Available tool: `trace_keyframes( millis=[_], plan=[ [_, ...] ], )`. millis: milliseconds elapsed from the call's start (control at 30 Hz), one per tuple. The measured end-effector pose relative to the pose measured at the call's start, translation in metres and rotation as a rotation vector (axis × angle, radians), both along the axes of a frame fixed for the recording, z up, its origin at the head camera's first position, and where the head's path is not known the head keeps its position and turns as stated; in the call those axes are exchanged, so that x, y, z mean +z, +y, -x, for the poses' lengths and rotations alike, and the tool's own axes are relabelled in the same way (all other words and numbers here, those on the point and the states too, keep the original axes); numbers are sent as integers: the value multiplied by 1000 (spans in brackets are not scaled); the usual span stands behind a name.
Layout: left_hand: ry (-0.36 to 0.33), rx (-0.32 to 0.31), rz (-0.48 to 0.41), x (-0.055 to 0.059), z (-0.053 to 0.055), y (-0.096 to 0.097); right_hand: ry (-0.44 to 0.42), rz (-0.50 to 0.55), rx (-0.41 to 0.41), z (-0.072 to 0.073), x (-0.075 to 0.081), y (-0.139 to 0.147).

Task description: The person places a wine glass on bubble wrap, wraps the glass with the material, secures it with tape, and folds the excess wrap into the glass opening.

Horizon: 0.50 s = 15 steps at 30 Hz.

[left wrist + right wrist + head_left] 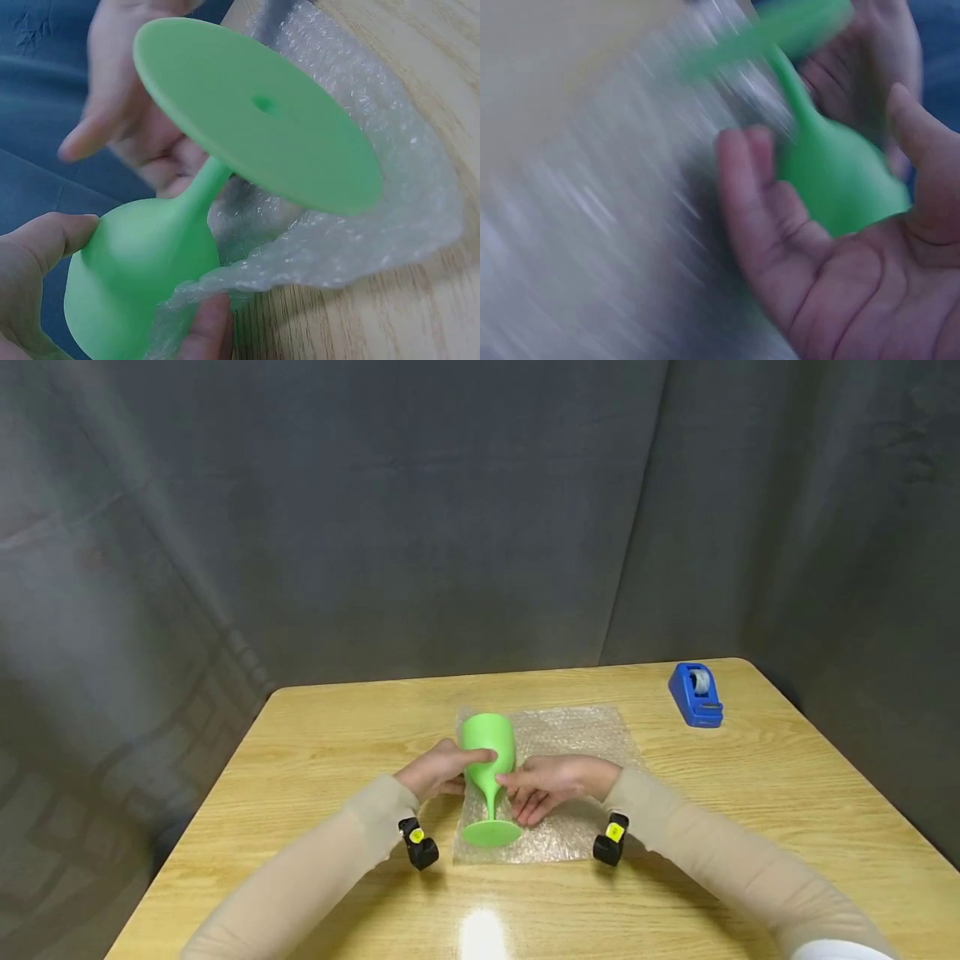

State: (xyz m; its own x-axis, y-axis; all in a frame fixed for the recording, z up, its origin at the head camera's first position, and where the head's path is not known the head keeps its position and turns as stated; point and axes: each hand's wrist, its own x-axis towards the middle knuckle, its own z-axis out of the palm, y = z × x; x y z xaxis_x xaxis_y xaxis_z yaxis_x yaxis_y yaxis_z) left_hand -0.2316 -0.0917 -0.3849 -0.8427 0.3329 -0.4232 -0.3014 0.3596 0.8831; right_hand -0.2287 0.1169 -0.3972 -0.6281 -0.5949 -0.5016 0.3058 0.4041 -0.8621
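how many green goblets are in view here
1: the green goblet is over the bubble wrap, its bowl held in the left hand, the right hand beside its stem. No others show in any view.

My left hand (442, 768) has room to move left over the table (330, 735). The goblet (491, 733) blocks a straight crossing between my hands, and my right hand (553, 782) sits just right of its stem. Reaching far right, I would meet the tape dispenser (696, 695); a curtain (450, 527) closes off the far side, while nearer me there is space.
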Motion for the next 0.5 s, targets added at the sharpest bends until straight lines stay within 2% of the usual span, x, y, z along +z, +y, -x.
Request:
trace_keyframes(
  millis=[33, 100, 200, 267, 367, 500],
  plan=[
    [1, -3, 1, 0, 0, 0, 27, -28, -29, 5, 5, 3],
    [6, -9, 1, 1, 0, 1, 76, -43, -137, 15, 12, 6],
    [15, -17, 3, 2, 0, 1, 101, 4, -315, 27, 17, 3],
    [23, -23, -4, 2, 0, 1, 89, 40, -399, 31, 16, -1],
    [43, -41, -15, 3, -1, 2, 47, 47, -458, 33, 11, -10],
    [74, -57, -12, 5, -2, 5, 25, 44, -471, 31, 4, -16]
  ],
)
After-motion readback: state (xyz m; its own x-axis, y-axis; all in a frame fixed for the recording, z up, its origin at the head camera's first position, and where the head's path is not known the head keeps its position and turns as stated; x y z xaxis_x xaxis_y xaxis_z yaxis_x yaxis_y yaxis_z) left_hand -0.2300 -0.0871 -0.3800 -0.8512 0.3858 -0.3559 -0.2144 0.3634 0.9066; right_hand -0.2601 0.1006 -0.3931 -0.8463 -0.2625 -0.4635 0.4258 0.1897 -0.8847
